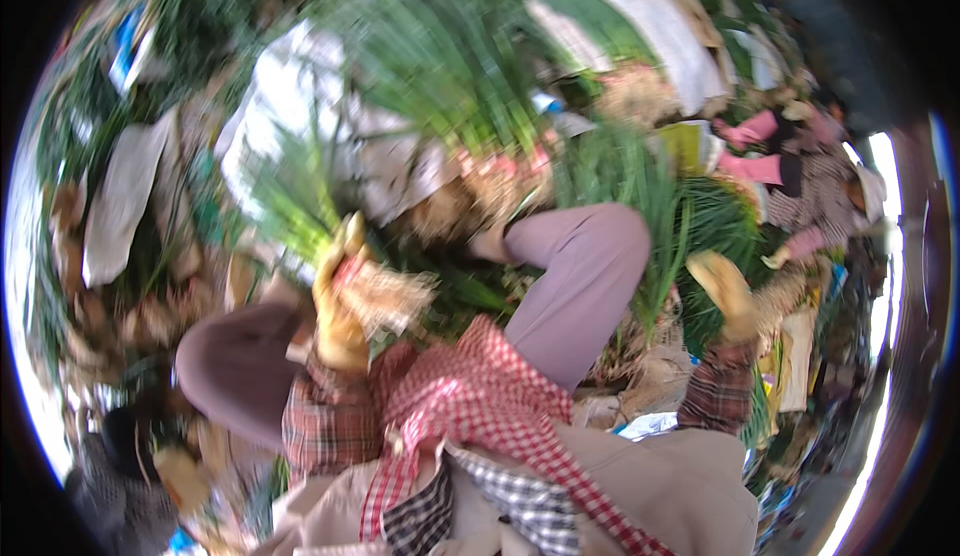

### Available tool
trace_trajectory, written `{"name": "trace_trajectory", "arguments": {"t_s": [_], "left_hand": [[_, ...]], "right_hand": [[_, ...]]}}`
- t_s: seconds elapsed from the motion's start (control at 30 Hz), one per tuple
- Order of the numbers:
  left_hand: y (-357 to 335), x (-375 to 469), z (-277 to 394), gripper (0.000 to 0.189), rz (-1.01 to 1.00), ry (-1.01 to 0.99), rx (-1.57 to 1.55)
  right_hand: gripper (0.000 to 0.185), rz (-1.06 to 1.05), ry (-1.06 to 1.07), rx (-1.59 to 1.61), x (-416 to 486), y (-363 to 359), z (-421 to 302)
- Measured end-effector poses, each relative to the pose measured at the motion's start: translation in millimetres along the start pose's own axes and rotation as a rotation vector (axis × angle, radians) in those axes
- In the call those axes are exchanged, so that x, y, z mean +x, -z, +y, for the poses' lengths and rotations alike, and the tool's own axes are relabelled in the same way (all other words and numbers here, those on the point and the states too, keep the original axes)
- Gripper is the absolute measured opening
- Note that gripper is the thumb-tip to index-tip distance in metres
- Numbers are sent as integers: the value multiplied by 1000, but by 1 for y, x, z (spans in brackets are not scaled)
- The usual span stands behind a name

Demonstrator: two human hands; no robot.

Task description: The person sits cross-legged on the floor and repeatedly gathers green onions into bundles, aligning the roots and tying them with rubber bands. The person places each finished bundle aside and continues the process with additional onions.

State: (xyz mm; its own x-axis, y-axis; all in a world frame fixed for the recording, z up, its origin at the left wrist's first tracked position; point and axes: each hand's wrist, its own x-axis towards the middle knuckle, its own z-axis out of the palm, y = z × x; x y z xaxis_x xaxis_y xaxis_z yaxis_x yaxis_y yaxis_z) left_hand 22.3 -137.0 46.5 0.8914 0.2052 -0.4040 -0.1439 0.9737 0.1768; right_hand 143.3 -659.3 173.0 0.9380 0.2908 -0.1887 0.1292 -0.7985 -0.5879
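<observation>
My left hand [341, 305], in a yellow glove, grips a bunch of spring onions [382, 293] near the roots; the pale roots stick out to the right and the green leaves point up and left. My right hand [724, 290], in a yellowish glove, is raised on the right beside green leaves [712, 233]. It is blurred, so whether it holds anything cannot be told. Between my hands, past my bent knee, lies a large pile of spring onions [502, 166] with reddish bases and tangled roots. White sheeting [277, 106] lies beside it at the left.
More bundles of spring onions [637, 91], some partly wrapped in white sheets [667, 38], lie around. A co-worker [817, 181] with pink sleeves sits at the right. Another person [127, 473] in dark clothing is at the lower left. A long white sheet [124, 196] lies at the left.
</observation>
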Motion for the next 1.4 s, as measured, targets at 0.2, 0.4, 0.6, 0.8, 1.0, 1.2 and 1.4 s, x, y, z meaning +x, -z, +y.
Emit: {"name": "trace_trajectory", "arguments": {"t_s": [0.2, 0.4, 0.6, 0.8, 1.0, 1.2, 1.4], "left_hand": [[-21, -8, 0, 51, -141, 105, -3], [-11, -5, 4, 56, -74, 50, 4], [-6, -1, 12, 56, -58, 40, 15], [-11, -3, 14, 58, -39, -10, 36], [-15, -13, 17, 60, 11, -106, 24], [-35, -32, 31, 56, -47, -158, -27], [-53, -45, 49, 67, -202, -232, 208]], "right_hand": [[39, -259, 144, 386, 220, -122, -81], [93, 55, -63, -185, 328, -235, -97], [105, -196, -214, -126, 353, -258, -75], [96, -84, -173, 34, 353, -261, -81], [28, 311, 364, -42, 303, -264, -144], [110, 160, 189, -672, 271, -310, -221], [97, 38, 178, -784, 275, -315, -241]]}}
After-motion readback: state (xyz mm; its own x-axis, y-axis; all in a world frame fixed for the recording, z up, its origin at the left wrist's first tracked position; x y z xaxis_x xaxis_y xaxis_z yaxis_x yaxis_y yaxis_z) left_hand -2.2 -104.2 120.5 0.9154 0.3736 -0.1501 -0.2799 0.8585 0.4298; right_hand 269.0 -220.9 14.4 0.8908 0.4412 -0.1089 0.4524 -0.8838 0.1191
